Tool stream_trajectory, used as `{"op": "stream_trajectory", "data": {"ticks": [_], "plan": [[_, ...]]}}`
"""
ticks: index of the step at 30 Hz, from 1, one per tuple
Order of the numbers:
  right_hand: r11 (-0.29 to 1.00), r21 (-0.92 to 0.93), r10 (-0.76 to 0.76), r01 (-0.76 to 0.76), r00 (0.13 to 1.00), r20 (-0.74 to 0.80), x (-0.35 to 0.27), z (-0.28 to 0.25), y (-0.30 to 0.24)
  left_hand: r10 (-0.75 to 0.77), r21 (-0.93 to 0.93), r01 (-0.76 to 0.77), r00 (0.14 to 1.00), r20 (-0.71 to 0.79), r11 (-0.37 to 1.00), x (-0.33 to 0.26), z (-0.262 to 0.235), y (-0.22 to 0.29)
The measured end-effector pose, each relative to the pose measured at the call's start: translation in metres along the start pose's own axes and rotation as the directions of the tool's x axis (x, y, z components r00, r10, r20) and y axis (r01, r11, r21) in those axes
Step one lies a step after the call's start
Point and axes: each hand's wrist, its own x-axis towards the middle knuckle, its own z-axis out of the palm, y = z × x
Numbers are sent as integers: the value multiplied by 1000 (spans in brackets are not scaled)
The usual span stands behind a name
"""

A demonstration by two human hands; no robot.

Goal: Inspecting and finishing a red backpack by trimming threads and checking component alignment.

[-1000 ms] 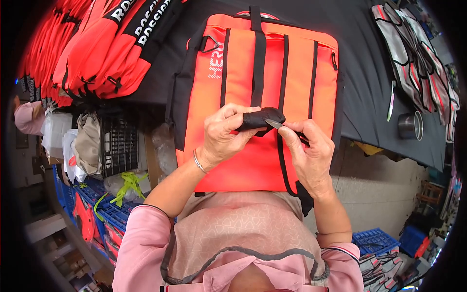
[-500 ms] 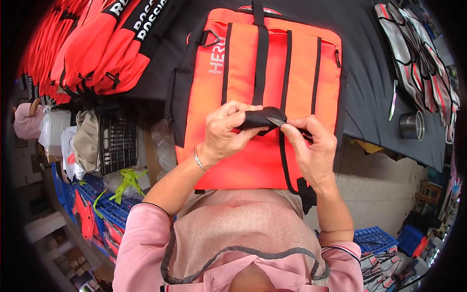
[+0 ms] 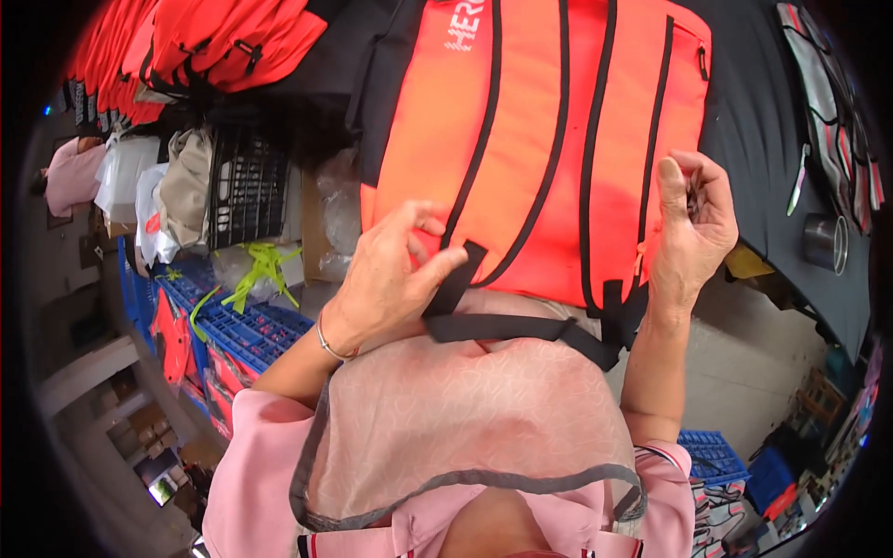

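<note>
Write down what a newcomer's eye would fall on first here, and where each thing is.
Probably the bright orange backpack at upper centre, with its black-edged shoulder straps. The person's left hand is at its lower left, the right hand at its right edge. Next might come the lime-green strips at left and the piled red bags at upper left.

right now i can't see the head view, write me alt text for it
An orange-red backpack with black-edged shoulder straps, seen from above. The left hand is at black webbing by the left strap's lower end; the right hand, fingers curled, is by the bag's right edge. A metal cup sits on the black-covered table.
</note>
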Motion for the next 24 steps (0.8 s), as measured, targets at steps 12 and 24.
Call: {"op": "stream_trajectory", "data": {"ticks": [12,24], "plan": [[903,-331,393,-273,836,383,-38,15,11,-3,-754,309,926,377,580,2,29,-1],[933,-63,358,-355,888,288,-22,14,12,533,-315,-524,843,-65,791,44,41,3]]}}
